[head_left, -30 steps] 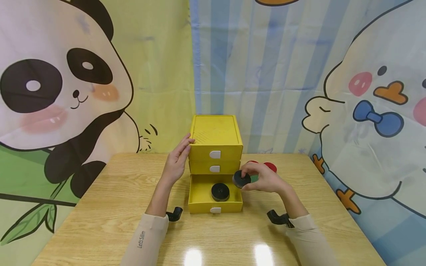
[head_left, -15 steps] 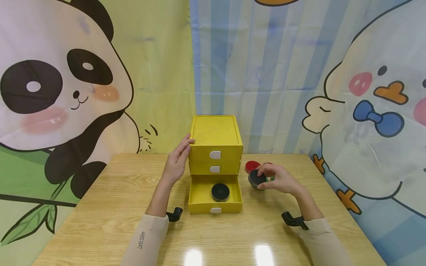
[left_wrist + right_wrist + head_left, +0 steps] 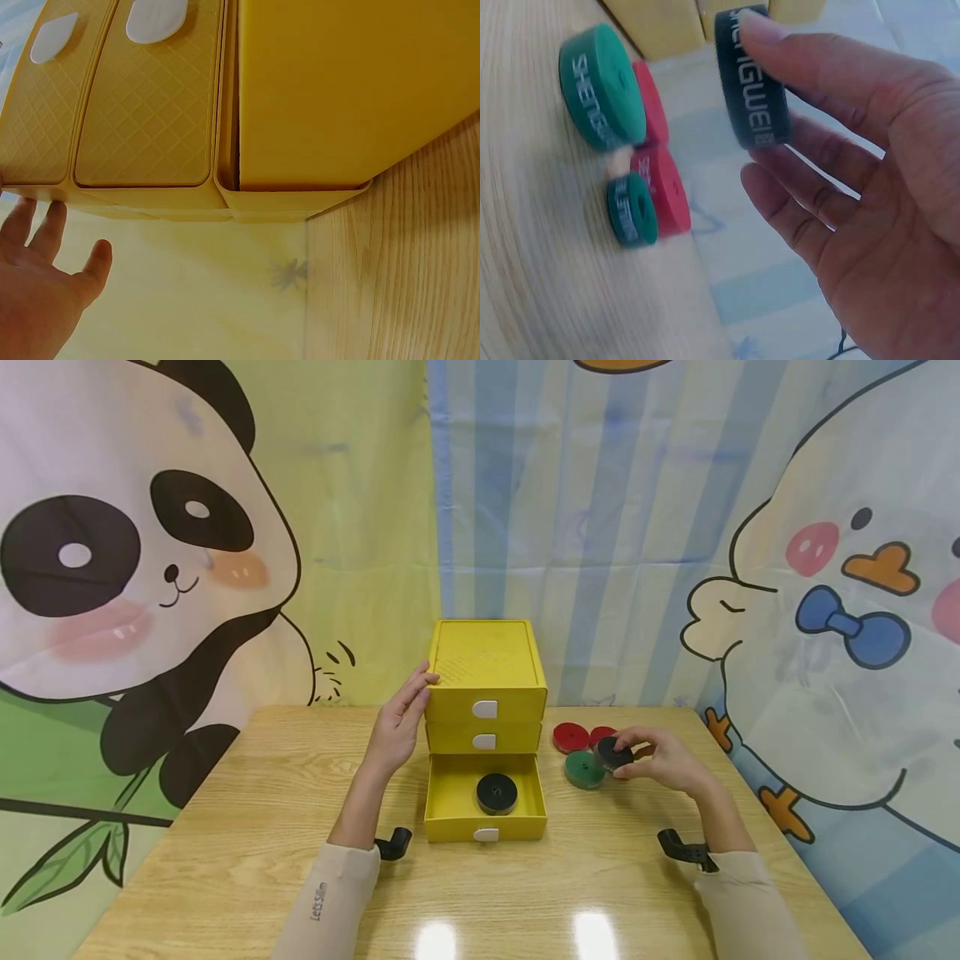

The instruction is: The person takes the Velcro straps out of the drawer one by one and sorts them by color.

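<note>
Centrally, a yellow 3-drawer cabinet stands on the wooden table; its bottom drawer is pulled out toward 6 o'clock and holds 1 black roll. Left hand, at the cabinet's 9 o'clock, rests with straight fingers flat against the cabinet's side, holding nothing. Right hand, at the cabinet's 3 o'clock, pinches a second black roll between thumb and fingertips, lifted just above the table; the right wrist view shows this roll on edge in the fingers. Just beside it, toward 9 o'clock, lies a green roll; 2 red rolls lie toward 11 o'clock, and the wrist view adds a smaller green roll. Judged from this layout, 1 roll is stored, 1 is in hand outside the drawer, the others sit loose on the table, and the drawer is not yet closed.
</note>
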